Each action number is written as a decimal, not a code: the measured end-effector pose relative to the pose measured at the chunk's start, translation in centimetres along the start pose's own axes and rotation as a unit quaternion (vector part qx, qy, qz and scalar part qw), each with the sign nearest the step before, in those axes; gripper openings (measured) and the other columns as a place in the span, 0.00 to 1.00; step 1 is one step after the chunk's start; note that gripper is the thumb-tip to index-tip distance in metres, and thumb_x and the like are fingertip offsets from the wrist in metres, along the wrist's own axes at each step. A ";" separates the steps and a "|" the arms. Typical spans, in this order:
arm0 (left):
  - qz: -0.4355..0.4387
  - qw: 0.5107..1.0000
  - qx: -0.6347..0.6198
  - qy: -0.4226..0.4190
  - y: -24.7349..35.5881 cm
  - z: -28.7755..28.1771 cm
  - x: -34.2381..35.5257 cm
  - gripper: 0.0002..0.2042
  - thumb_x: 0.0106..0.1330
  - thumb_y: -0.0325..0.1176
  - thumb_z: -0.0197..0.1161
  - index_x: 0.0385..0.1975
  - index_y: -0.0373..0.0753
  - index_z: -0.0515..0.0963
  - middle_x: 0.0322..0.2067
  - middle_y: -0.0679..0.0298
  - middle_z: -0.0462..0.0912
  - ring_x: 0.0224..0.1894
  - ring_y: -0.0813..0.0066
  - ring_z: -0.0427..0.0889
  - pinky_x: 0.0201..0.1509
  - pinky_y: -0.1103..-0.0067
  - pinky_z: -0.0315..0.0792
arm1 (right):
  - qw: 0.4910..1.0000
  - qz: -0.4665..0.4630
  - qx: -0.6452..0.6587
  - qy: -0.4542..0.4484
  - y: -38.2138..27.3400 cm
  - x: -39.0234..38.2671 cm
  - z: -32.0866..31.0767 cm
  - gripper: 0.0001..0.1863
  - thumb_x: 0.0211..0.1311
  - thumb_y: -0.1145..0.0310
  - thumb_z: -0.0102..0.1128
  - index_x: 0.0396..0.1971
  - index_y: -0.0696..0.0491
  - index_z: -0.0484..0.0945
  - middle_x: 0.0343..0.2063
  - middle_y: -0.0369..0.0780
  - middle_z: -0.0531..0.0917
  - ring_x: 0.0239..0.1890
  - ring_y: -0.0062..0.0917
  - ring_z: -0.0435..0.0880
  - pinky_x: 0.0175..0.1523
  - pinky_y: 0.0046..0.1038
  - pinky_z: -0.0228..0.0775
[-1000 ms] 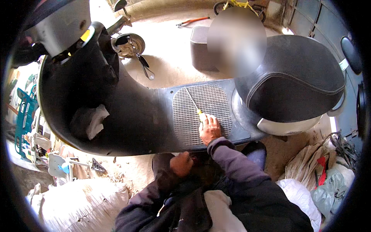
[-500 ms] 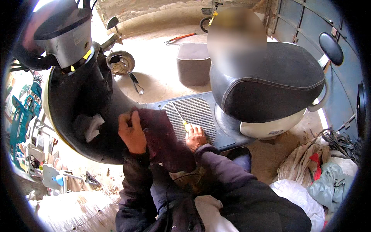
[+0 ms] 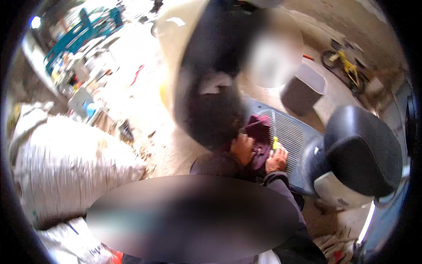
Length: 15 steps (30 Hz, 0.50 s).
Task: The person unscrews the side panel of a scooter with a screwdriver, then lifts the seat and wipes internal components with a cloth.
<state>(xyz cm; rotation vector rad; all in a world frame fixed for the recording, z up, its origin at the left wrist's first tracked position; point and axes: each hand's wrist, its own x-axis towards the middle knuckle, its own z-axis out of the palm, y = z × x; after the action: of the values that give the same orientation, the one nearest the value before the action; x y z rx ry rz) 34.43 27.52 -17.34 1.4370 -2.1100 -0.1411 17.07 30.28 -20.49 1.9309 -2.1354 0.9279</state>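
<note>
My left hand has its fingers curled on a dark maroon cloth, which lies bunched over the near left part of the scooter's footboard. Close beside it, my right hand rests on the footboard, closed around the yellow handle of a screwdriver. The screwdriver's thin shaft points away from me across the grey ridged mat. Left of the footboard rises the black front panel of the scooter, with a pale scrap tucked in it. The black seat stands to the right.
A grey-brown padded stool stands beyond the footboard, with a small yellow bicycle behind it. At left lie a big white sack, a teal plastic crate and mixed clutter. Blurred patches hide the top middle and bottom.
My view has swung left, so the scooter sits farther right in it. My left hand has lowered with the cloth, which is now bunched near the right hand. The right hand stays at the screwdriver.
</note>
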 end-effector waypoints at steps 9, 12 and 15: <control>-0.131 0.980 -0.141 -0.051 0.5 0.7 1.2 0.05 0.58 0.31 0.53 0.32 0.41 0.71 0.32 0.52 0.75 0.37 0.50 0.77 0.39 0.62 0.73 | 1.000 -0.028 -0.010 -0.004 0.1 -0.6 0.7 0.24 0.55 0.70 0.53 0.53 0.59 0.66 0.48 0.48 0.73 0.52 0.42 0.68 0.59 0.39 0.59; -0.024 0.926 -0.329 0.183 4.1 -3.6 5.5 0.06 0.60 0.30 0.52 0.35 0.39 0.70 0.34 0.51 0.76 0.38 0.50 0.77 0.40 0.63 0.71 | 0.999 -0.023 0.028 -0.003 1.4 -0.3 1.4 0.26 0.57 0.63 0.55 0.55 0.55 0.64 0.49 0.48 0.73 0.52 0.43 0.69 0.58 0.42 0.59; -0.087 0.910 -0.353 0.199 6.2 -5.1 8.4 0.07 0.58 0.28 0.54 0.35 0.38 0.69 0.36 0.51 0.75 0.40 0.52 0.75 0.41 0.64 0.70 | 0.992 -0.117 0.021 0.042 0.5 0.1 1.4 0.27 0.57 0.62 0.55 0.56 0.54 0.64 0.47 0.47 0.74 0.51 0.44 0.69 0.55 0.43 0.60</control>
<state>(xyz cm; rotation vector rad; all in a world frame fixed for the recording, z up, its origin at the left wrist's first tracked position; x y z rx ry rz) 29.83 23.82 -7.35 1.0818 -1.3790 -0.5674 17.03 29.49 -21.79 2.0660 -1.8083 0.9959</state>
